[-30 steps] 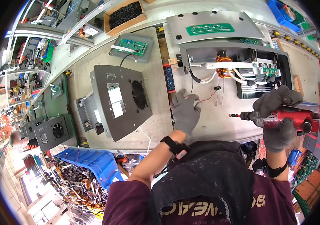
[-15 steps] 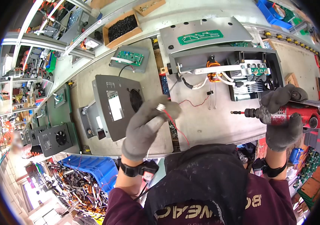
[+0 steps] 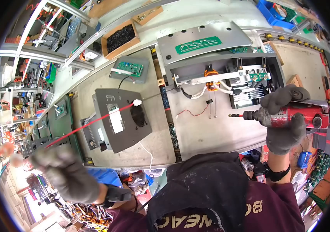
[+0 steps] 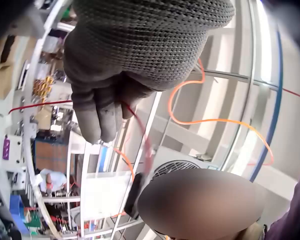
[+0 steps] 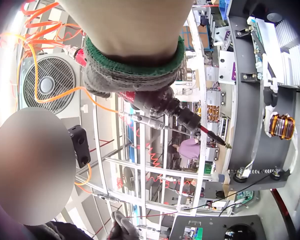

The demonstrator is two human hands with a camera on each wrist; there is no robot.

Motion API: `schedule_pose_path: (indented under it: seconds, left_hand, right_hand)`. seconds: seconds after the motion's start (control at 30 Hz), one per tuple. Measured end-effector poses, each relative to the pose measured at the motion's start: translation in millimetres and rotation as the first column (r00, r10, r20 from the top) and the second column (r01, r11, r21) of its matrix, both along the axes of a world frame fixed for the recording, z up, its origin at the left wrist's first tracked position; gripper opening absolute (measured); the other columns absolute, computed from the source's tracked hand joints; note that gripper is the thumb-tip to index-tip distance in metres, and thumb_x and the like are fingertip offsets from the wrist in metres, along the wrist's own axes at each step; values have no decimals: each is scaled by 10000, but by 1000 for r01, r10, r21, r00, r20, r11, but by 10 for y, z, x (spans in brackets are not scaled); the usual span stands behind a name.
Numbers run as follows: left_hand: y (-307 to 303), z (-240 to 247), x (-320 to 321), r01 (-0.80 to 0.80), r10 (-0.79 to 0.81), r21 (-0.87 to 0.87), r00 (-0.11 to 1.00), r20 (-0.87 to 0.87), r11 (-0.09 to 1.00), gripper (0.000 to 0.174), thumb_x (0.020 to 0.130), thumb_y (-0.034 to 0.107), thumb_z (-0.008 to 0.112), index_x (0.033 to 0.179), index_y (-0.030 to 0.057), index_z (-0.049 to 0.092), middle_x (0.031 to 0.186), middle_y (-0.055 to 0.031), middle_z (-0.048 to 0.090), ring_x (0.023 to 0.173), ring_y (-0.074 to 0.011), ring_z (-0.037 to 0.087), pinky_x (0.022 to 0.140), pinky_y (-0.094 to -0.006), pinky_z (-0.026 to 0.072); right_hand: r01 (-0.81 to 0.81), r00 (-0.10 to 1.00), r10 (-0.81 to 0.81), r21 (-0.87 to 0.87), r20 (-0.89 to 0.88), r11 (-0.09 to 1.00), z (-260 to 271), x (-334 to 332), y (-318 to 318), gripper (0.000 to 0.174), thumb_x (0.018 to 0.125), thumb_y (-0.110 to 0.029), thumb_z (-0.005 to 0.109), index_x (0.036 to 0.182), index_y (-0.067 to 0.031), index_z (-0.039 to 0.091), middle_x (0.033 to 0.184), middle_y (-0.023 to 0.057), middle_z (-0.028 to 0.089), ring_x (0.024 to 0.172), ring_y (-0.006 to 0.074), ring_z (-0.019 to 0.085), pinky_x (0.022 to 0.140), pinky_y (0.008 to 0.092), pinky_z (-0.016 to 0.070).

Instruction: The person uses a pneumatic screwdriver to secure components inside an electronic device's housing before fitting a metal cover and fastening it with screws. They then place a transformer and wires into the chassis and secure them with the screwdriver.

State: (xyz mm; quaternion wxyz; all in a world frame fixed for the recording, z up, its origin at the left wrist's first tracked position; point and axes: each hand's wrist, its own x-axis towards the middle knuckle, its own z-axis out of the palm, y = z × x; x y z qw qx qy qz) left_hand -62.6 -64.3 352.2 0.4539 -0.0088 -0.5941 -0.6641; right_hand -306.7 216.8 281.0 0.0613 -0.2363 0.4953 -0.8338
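Observation:
My left hand (image 3: pixel 66 174), in a grey glove and blurred, is at the lower left of the head view. Its curled fingers (image 4: pixel 107 117) hold a red wire (image 3: pixel 91 124) stretched taut, with a white connector (image 3: pixel 137 102) at the far end, overlapping the grey fan panel (image 3: pixel 124 135). A red power screwdriver (image 3: pixel 279 118) is gripped in my gloved right hand (image 3: pixel 283 133), its bit (image 3: pixel 235 115) pointing left over the bench. Beyond it stands an open dark metal case (image 3: pixel 281 71) with a copper-wound coil (image 3: pixel 211 79). A thin red lead (image 3: pixel 190 113) with a small black part lies nearby.
A cover plate with a green circuit board (image 3: pixel 198 45) leans behind the case. Another board (image 3: pixel 130 69) sits at the fan panel's back. A cardboard box of black parts (image 3: pixel 120 38) stands farther back. Below the bench is a blue bin (image 3: pixel 105 176).
From the bench, my left hand has lifted the red wire with its white connector and swung far to the lower left, pulling it straight. The right hand still holds the screwdriver over the same bench area.

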Motion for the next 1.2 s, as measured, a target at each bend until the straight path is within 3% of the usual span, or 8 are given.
schedule_pose_path:
  seconds: [0.17, 0.2, 0.37, 0.5, 0.6, 0.73, 0.9, 1.2]
  left_hand:
    - [-44, 74, -81, -706, 721, -192, 693, 12, 682, 296, 976, 144, 433, 1168, -82, 441, 884, -80, 533, 767, -159, 543, 724, -269, 496]
    - [-46, -74, -60, -416, 460, -215, 859, 225, 883, 283, 983, 150, 403, 1158, -59, 483, 980, -108, 593, 747, -144, 601, 672, -204, 517]
    - [646, -1188, -1160, 18, 462, -637, 672, 578, 771, 340, 625, -29, 684, 931, 115, 715, 962, -75, 581, 884, -198, 532, 715, -306, 439]
    - [895, -1982, -1333, 250, -132, -33, 615, 777, 968, 194, 844, 42, 614, 1031, 25, 662, 918, -96, 653, 780, -159, 622, 689, -254, 498]
    - [886, -2027, -1440, 253, -639, 615, 525, 561, 747, 385, 870, -36, 540, 1249, -47, 476, 993, -119, 625, 855, -148, 605, 739, -253, 533]
    - [879, -2045, -1496, 187, -643, 672, 550, 533, 717, 393, 850, -49, 558, 1237, -26, 494, 943, -90, 638, 848, -124, 605, 717, -252, 528]
    - [866, -2033, -1491, 145, 104, -225, 572, 814, 964, 439, 751, -1, 679, 1169, 49, 553, 784, -54, 624, 741, -137, 633, 676, -272, 517]
    - [887, -1988, -1538, 121, 40, -123, 534, 844, 985, 443, 695, 25, 725, 1101, 56, 549, 730, -62, 618, 705, -173, 640, 664, -286, 517]
  right_hand:
    - [-17, 1000, 18, -28, 11, 999, -9, -67, -81, 449, 780, -347, 652, 1100, -62, 519, 807, 107, 551, 669, 196, 577, 683, 411, 516]
    - [-21, 1000, 22, -28, 16, 999, -10, -86, -102, 449, 780, -347, 652, 1100, -62, 519, 807, 107, 551, 669, 196, 577, 683, 411, 516]
    - [-43, 999, 42, 14, 28, 999, -4, -144, -292, 451, 780, -367, 649, 1087, -64, 517, 807, 114, 547, 662, 199, 572, 688, 415, 524]
    - [-159, 987, 159, 34, 7, 987, -118, -216, -405, 411, 810, -340, 616, 1109, -82, 503, 891, 68, 459, 691, 176, 450, 676, 384, 388]
    - [-127, 992, 125, 80, 24, 989, -207, -260, -506, 412, 810, -332, 607, 1109, -69, 500, 886, 77, 466, 689, 187, 459, 667, 384, 394]
    - [-140, 989, 135, 89, 60, 986, -347, -308, -617, 420, 803, -332, 604, 1106, -60, 497, 900, 88, 496, 692, 202, 496, 689, 414, 441]
    - [-145, 987, 136, 101, 88, 984, -411, -291, -730, 418, 804, -330, 600, 1104, -59, 495, 921, 94, 517, 706, 209, 525, 719, 436, 473]
    - [-184, 982, 174, 150, 77, 971, -521, -261, -856, 435, 782, -323, 629, 1103, -65, 488, 879, 97, 531, 713, 217, 557, 715, 437, 502]
